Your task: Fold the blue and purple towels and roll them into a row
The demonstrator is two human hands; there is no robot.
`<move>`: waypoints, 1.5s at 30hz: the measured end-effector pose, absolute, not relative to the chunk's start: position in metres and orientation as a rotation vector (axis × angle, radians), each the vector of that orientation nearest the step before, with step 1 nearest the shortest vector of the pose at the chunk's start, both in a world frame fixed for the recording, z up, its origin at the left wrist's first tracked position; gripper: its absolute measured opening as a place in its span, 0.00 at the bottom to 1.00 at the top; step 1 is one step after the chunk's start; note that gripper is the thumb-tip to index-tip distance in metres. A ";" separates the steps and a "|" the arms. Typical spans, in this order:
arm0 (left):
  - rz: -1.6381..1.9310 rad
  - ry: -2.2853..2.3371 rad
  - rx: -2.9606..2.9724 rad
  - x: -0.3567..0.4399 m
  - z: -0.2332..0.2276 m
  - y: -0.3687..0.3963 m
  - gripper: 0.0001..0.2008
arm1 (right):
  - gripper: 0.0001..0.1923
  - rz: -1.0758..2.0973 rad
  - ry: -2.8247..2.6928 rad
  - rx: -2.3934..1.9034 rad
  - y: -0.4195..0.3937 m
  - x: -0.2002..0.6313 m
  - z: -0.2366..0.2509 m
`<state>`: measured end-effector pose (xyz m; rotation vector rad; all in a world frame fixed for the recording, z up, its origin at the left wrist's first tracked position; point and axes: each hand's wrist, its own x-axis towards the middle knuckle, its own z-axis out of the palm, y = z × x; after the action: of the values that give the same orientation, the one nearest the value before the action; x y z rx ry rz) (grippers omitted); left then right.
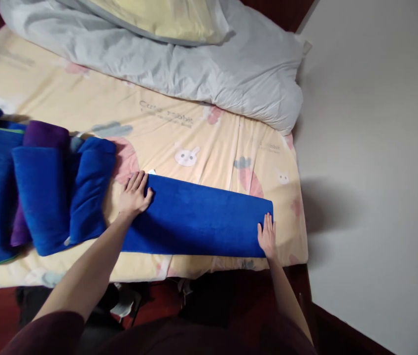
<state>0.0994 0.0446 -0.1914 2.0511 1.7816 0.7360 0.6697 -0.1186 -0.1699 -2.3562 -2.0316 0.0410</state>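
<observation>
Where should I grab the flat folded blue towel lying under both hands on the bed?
Probably take the folded blue towel at its two short ends, from the bed's near edge: it lies long and flat, with the left hand and right hand already there.

I see the left hand (134, 193) flat on one end of a folded blue towel (197, 217), the right hand (267, 235) flat on the other end, on the patterned bed sheet (201, 138).

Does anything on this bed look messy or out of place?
The left hand and right hand press flat on a neatly folded blue towel. Beside it, the blue and purple towels lie in a loose, uneven heap, and the grey duvet is bunched up.
</observation>
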 end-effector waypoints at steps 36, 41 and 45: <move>0.656 1.941 2.113 0.064 -0.207 -0.208 0.36 | 0.41 0.354 -1.414 -2.700 -0.283 0.641 -0.166; 0.656 1.917 2.108 0.053 -0.211 -0.224 0.36 | 0.39 0.283 -1.179 -2.424 -0.284 0.612 -0.139; 0.657 1.934 2.068 0.054 -0.209 -0.224 0.37 | 0.31 0.366 -0.949 -2.151 -0.274 0.556 -0.131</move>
<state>0.0537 -0.2240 -0.2091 2.0677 1.9337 0.6569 0.5558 -0.2735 -0.1310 -2.1507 -0.9487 0.3660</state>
